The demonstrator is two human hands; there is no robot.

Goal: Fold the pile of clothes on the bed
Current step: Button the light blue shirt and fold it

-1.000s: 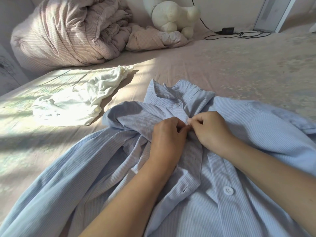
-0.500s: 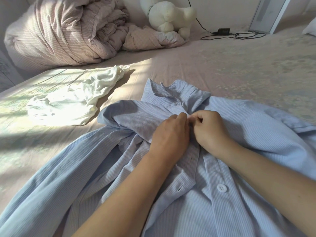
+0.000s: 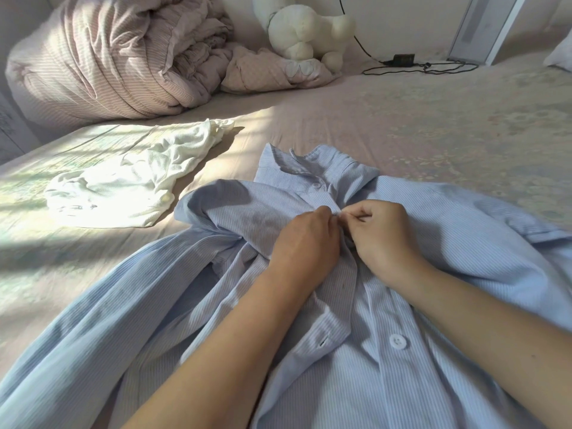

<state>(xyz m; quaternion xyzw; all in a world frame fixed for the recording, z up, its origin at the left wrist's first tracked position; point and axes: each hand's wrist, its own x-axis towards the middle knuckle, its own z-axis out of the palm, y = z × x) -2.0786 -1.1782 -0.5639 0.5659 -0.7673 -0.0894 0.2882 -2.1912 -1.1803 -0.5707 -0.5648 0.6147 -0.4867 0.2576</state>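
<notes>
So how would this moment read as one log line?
step: buttoning blue shirt | left hand: pinches placket | right hand: pinches placket | white garment: unfolded, left of shirt

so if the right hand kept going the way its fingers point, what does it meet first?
The right hand points left along the blue shirt placket, so it would likely meet the left hand almost at once; their fingertips look nearly touching.

A blue striped shirt (image 3: 433,243) is spread on the bed (image 3: 402,134). Its front is pinched by the left hand (image 3: 306,243) and right hand (image 3: 383,236), just below the collar.
</notes>
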